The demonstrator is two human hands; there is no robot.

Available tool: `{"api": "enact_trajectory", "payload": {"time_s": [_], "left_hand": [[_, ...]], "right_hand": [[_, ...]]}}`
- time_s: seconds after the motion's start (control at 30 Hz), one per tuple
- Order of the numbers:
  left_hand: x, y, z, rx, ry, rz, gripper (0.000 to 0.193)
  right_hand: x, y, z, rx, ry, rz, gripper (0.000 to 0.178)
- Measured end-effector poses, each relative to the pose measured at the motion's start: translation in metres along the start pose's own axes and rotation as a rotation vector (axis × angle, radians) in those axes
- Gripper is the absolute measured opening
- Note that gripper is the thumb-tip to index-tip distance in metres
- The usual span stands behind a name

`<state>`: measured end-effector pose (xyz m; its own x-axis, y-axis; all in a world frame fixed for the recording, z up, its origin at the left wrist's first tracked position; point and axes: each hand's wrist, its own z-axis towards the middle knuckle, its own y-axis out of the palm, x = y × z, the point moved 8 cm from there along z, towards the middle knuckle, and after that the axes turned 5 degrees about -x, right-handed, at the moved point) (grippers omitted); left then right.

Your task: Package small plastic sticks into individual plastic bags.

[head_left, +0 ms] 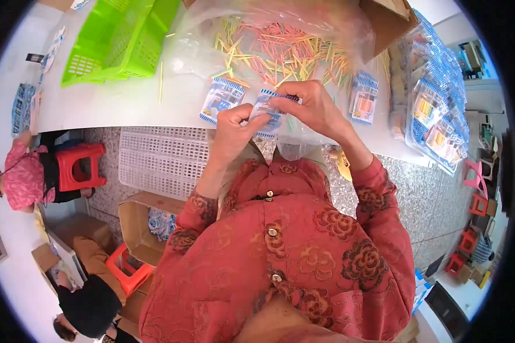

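Above the near edge of the white table, I hold a small blue-and-white plastic packet (267, 106) with striped ends. My left hand (233, 130) pinches its lower left part between thumb and fingers. My right hand (316, 110) grips its upper right part, thumb across the front. Whether anything is inside the packet I cannot tell. Just left of it lies a similar packet (222, 99). To the right of my right hand is another packet (363, 98), with coloured sticks showing through its window. Beyond my hands spreads a loose heap of thin pink, yellow and green sticks (286, 48).
A green plastic basket (120, 43) stands at the far left of the table, a cardboard box (390, 23) at the back right. Many filled packets (432, 114) are piled at the right. Below the table are a white crate (163, 157) and an open carton (140, 228). Two people sit at the left.
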<state>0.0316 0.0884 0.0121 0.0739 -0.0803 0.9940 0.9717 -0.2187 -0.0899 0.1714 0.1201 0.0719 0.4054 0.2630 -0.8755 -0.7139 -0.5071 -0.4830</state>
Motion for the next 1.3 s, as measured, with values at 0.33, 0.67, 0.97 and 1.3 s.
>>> {"api": "enact_trajectory", "payload": {"time_s": [0.33,0.67,0.97,1.3], "left_hand": [[0.019,0.000,-0.003,0.077,0.052,0.011,0.013],[0.005,-0.005,-0.011,0.122,-0.017,-0.149,0.009],[0.017,-0.005,-0.008,0.154,0.084,-0.084,0.012],[0.029,-0.008,-0.014,0.235,0.197,0.010,0.011]], "right_hand": [[-0.024,-0.003,-0.002,0.022,-0.109,-0.103,0.013],[-0.068,-0.019,-0.016,0.243,-0.367,-0.140,0.034],[-0.075,-0.008,-0.027,0.259,-0.441,-0.423,0.031],[-0.062,0.001,-0.022,0.158,-0.299,-0.339,0.021]]}}
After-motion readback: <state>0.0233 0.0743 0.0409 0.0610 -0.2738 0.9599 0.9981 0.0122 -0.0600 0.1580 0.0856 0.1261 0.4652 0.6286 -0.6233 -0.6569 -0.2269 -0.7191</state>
